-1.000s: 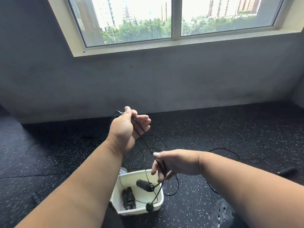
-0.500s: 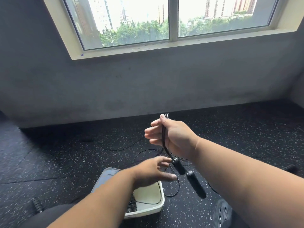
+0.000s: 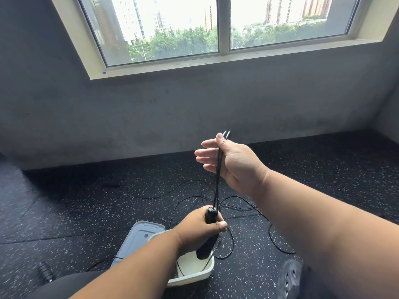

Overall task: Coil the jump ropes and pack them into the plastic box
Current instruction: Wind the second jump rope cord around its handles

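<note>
A black jump rope is stretched between my hands above the floor. My left hand (image 3: 199, 230) grips its black handles (image 3: 209, 217) just over the white plastic box (image 3: 206, 274). From the handles the doubled cord (image 3: 218, 175) runs straight up to my right hand (image 3: 234, 164). That hand pinches the cord under its thumb, with the fingers stretched out to the left. The folded cord ends stick out above the thumb. My left forearm hides most of the box's inside.
The box's clear lid (image 3: 138, 240) lies on the floor just left of it. Loose black cord (image 3: 244, 207) loops over the speckled black mat behind and right of the box. Another black handle (image 3: 45, 274) lies at the bottom left. A shoe (image 3: 289, 277) is at the bottom right.
My left hand came down from holding cord loops and now grips the handles over the box. My right hand rose with the cord, which now runs taut between both hands.
</note>
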Available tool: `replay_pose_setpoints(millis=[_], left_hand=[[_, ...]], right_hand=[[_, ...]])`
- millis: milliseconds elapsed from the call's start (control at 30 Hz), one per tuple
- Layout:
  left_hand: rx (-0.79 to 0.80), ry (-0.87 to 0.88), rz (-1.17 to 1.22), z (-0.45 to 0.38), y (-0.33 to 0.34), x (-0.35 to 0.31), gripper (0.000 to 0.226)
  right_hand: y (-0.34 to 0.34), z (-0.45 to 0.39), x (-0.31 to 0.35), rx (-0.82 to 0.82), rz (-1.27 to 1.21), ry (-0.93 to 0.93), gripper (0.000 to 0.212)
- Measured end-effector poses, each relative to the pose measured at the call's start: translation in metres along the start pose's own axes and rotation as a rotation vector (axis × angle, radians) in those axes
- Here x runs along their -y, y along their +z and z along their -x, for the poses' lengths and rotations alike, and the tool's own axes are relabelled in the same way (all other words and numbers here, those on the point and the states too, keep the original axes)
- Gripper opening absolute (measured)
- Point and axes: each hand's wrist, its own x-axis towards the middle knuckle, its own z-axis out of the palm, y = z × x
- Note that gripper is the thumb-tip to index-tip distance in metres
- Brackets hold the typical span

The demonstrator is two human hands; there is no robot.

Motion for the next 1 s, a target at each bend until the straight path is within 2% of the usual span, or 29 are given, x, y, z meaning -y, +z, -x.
replay_pose_setpoints(millis=[67, 133, 200, 267, 333, 400, 467, 533, 633, 733, 900, 1000], left_hand=[[-0.005, 0.002, 0.104, -0.001, -0.002, -0.003, 0.014], [-0.058, 0.004, 0.328, -0.002, -0.007, -0.013, 0.014], [-0.135, 0.041, 0.531, 0.0, -0.019, -0.029, 0.012], [-0.182, 0.087, 0.707, 0.001, -0.038, -0.04, 0.009], [-0.251, 0.069, 0.849, 0.001, -0.055, -0.043, 0.012], [-0.349, 0.036, 0.89, 0.0, -0.067, -0.04, 0.011], [-0.388, 0.019, 0.869, -0.001, -0.071, -0.035, 0.017], [-0.347, 0.007, 0.842, -0.001, -0.071, -0.031, 0.031], [-0.267, 0.019, 0.721, 0.0, -0.062, -0.025, 0.048], [-0.206, 0.054, 0.72, 0.006, -0.045, -0.027, 0.053], [-0.186, -0.012, 0.815, 0.008, -0.045, -0.023, 0.062], [-0.186, -0.003, 0.868, 0.01, -0.046, -0.022, 0.067]], right_hand=[[-0.007, -0.003, -0.002, 0.002, 0.039, 0.014, 0.046], [-0.012, -0.007, -0.012, 0.038, 0.146, 0.068, 0.049], [-0.017, -0.006, -0.027, 0.135, 0.246, 0.182, 0.059], [-0.021, 0.001, -0.044, 0.304, 0.288, 0.314, 0.063], [-0.021, 0.01, -0.059, 0.471, 0.325, 0.422, 0.055], [-0.019, 0.019, -0.072, 0.528, 0.398, 0.451, 0.038], [-0.015, 0.023, -0.082, 0.501, 0.432, 0.417, 0.031], [-0.011, 0.019, -0.082, 0.397, 0.362, 0.341, 0.034], [-0.005, 0.014, -0.069, 0.253, 0.279, 0.204, 0.018], [-0.002, 0.014, -0.069, 0.254, 0.311, 0.16, 0.027], [0.006, 0.02, -0.085, 0.257, 0.351, 0.187, 0.047], [0.009, 0.02, -0.087, 0.261, 0.309, 0.183, 0.049]])
